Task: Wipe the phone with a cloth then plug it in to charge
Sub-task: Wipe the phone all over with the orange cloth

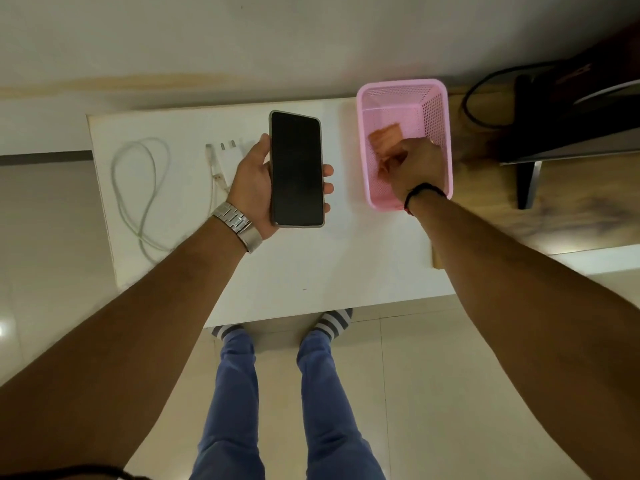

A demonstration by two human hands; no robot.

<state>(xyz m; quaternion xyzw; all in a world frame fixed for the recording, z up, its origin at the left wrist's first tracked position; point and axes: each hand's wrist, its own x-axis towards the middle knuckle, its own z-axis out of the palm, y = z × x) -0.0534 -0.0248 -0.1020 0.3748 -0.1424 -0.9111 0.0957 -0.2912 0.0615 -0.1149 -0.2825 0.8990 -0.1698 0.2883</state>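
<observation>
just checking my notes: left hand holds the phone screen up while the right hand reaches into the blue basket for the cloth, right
Not quite: the basket is pink, not blue, as the head view shows. The rest stands: the left hand holds the phone screen up while the right hand reaches into the basket for the cloth.

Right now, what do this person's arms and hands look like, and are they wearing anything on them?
Both arms are bare, with no sleeves in view. The left hand has a silver metal link watch on its wrist. The right hand has a thin black band round its wrist, with a touch of red at its edge. No gloves and no rings that can be made out.
</observation>
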